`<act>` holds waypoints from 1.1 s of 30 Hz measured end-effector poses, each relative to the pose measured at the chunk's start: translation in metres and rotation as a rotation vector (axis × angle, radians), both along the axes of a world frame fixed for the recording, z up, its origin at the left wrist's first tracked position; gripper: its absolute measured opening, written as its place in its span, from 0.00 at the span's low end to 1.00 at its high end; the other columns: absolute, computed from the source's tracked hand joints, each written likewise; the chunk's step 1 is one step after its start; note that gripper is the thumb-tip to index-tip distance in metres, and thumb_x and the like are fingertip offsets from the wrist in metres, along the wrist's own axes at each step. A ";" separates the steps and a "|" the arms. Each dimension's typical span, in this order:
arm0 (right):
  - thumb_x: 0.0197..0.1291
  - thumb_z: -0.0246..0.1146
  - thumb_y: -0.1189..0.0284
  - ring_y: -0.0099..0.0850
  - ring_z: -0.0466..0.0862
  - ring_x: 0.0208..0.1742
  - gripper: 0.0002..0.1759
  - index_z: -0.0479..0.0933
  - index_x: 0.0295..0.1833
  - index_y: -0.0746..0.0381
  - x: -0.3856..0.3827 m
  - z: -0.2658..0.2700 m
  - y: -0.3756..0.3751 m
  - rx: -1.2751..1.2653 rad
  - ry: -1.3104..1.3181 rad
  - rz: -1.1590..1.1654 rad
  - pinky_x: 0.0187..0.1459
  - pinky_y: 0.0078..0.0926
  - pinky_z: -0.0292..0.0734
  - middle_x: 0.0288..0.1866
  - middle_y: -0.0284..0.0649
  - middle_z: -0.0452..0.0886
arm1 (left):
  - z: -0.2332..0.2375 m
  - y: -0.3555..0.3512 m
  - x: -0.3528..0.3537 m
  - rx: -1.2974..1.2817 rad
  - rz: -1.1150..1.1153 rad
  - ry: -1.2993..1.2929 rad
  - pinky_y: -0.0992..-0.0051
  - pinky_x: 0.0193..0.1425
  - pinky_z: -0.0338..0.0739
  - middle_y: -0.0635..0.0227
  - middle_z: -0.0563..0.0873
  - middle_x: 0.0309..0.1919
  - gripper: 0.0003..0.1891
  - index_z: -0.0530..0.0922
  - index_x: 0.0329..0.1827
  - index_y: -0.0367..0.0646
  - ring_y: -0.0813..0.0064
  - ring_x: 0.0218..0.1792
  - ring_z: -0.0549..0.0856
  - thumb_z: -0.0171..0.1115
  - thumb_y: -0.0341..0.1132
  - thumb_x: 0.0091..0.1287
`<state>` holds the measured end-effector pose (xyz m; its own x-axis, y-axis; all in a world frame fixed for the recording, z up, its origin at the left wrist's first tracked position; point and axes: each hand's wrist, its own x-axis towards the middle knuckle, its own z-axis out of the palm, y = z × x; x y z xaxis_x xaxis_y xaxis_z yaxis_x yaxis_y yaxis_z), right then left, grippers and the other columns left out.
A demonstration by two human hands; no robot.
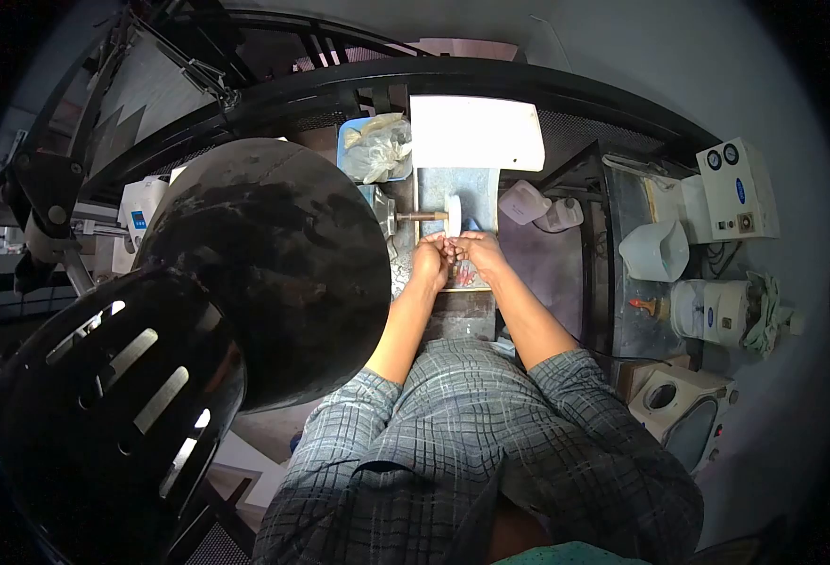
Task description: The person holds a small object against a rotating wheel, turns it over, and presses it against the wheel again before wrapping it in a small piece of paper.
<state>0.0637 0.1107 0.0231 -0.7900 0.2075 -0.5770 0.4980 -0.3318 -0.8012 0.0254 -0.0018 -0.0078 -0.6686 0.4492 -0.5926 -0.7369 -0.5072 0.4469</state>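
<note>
Black lamp shade (264,264) looms left of the white wheel (454,215); a white box (737,188) right of it bears unreadable blue labels. Just below the wheel, left hand (431,266) and right hand (480,252) clench one small piece (452,248).

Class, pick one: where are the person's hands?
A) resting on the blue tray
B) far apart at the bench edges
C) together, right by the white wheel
C: the left hand and right hand meet just below the white wheel on its spindle, well clear of the blue tray.
</note>
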 end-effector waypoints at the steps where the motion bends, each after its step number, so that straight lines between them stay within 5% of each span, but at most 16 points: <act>1: 0.53 0.60 0.76 0.21 0.77 0.25 0.05 0.78 0.31 0.67 -0.001 -0.001 0.001 -0.009 -0.008 0.008 0.27 0.15 0.70 0.27 0.37 0.80 | -0.004 0.000 -0.001 0.022 0.006 -0.041 0.78 0.23 0.67 0.70 0.76 0.21 0.06 0.71 0.35 0.40 0.79 0.20 0.72 0.43 0.27 0.65; 11: 0.53 0.59 0.78 0.22 0.76 0.24 0.04 0.78 0.33 0.68 -0.006 -0.007 0.011 -0.113 -0.009 -0.017 0.27 0.17 0.71 0.27 0.37 0.80 | -0.011 0.006 -0.001 0.169 -0.025 -0.084 0.72 0.33 0.75 0.66 0.75 0.23 0.11 0.71 0.42 0.34 0.75 0.21 0.73 0.39 0.24 0.62; 29: 0.53 0.57 0.80 0.23 0.77 0.22 0.05 0.78 0.31 0.69 -0.007 -0.015 0.007 -0.136 0.036 -0.093 0.23 0.15 0.69 0.24 0.39 0.79 | -0.007 0.005 -0.006 0.214 -0.065 -0.053 0.73 0.31 0.74 0.67 0.74 0.20 0.11 0.73 0.38 0.33 0.76 0.20 0.72 0.39 0.23 0.61; 33: 0.53 0.59 0.78 0.21 0.76 0.25 0.04 0.78 0.33 0.66 -0.006 -0.010 0.008 -0.130 0.002 -0.047 0.28 0.16 0.70 0.27 0.36 0.79 | -0.015 0.005 -0.007 0.201 -0.069 -0.055 0.72 0.32 0.74 0.66 0.74 0.20 0.11 0.72 0.38 0.32 0.75 0.20 0.72 0.39 0.23 0.61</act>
